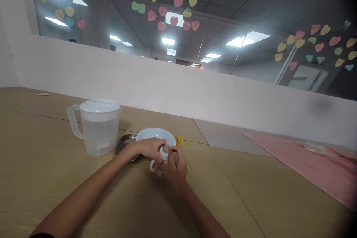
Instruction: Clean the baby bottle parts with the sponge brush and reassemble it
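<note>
In the middle of the head view is a baby bottle [164, 154] with a white collar, a clear teat on top and a white side handle. My left hand [150, 148] is closed round the collar from the left, its fingers curled over the far side. From the right, my right hand [178, 163] grips the bottle with its fingertips close to the teat. Parts of the bottle's clear body are hidden by my hands. Just behind stands a pale blue bowl [156, 132], and a metal dish [121, 143] sits partly behind my left forearm.
A lidded clear plastic pitcher [100, 130] stands to the left on the wooden table [237, 200]. Something small and yellow [180, 141] lies beside the bowl. On the right is a pink cloth [301, 167] with a plastic bag [319, 150]. A white wall [167, 85] borders the back.
</note>
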`<state>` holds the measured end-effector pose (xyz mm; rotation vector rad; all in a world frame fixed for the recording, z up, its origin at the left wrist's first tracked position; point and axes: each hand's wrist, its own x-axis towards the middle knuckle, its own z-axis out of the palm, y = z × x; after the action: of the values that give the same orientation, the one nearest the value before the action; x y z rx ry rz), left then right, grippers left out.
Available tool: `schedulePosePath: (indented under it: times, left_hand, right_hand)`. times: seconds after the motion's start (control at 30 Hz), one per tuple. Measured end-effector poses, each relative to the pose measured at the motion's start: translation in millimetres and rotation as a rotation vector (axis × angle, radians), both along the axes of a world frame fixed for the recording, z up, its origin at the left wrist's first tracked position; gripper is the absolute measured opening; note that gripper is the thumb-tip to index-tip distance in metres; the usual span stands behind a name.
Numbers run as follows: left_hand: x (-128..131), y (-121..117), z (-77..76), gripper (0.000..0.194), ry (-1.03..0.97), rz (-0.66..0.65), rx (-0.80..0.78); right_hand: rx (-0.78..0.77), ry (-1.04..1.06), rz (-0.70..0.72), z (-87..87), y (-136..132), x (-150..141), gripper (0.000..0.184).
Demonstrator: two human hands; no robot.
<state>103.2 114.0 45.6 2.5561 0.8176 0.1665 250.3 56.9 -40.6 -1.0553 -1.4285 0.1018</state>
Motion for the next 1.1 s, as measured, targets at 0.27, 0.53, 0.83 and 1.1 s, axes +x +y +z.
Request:
schedulePosePath:
  times: [0.27,0.53,0.83,1.1]
  left_hand:
    - [0,-1,1.1,0.05,-0.013,0.031,-0.021]
    - [0,1,-1.1,0.053,-0.044,0.005,-0.022]
    - [-1,-1,2.3,0.062,-0.077,-0.024,-0.023]
    - [-2,4,-1.4,0.063,-0.109,-0.057,-0.051]
  right_hand:
    - [0.125,-0.124,-0.069,-1.3,-3,1,0.013]
    - [-0.124,0.142,0.253,6.9,2,8,0.027]
    - [-0.227,0.091,0.341,16.5,7,16,0.029]
    - [-0.306,0.217,0.463,14.5,13,16,0.031]
